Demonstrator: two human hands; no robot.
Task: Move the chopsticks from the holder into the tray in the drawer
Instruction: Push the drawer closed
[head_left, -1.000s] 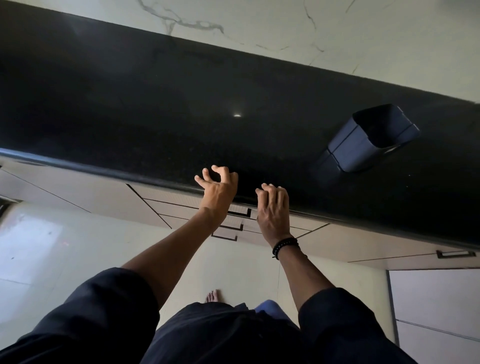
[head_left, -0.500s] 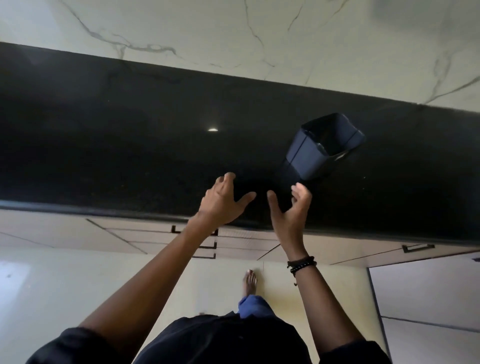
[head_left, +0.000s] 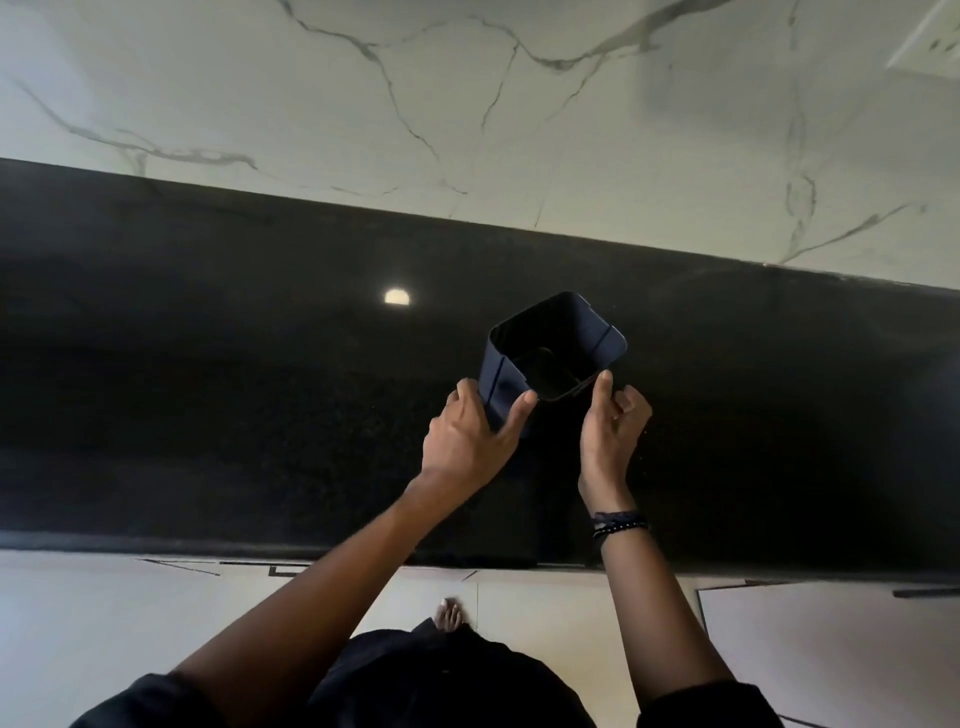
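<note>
1. Left grip: grasping the holder. I read the thumb laid across the holder's near wall and the fingers wrapped round its left wall, so the lower left corner sits between them.

2. Right grip: one raised digit touches the holder's near right corner, just under the rim. The other fingers are loosely curled and stand apart from the holder. From this view I cannot tell whether this grip pinches the wall or only touches it.

3. Holder: a dark blue, square-sided container with rounded corners. It is tilted, with its open mouth turned toward the camera. The interior is dark and I cannot make out any contents. Its base is hidden behind the left grip, so I cannot tell whether it touches the desk.

4. Desk: a black, polished surface that runs across the whole view. A small round light reflection lies on it, left of the holder and well apart from it.

5. Surroundings: a white marble-veined wall rises behind the desk. Dark bracelets circle the right wrist. Pale cabinet fronts run below the desk's near edge, one with a dark handle. One bare foot stands on the pale floor. Dark sleeves cover both upper arms.
</note>
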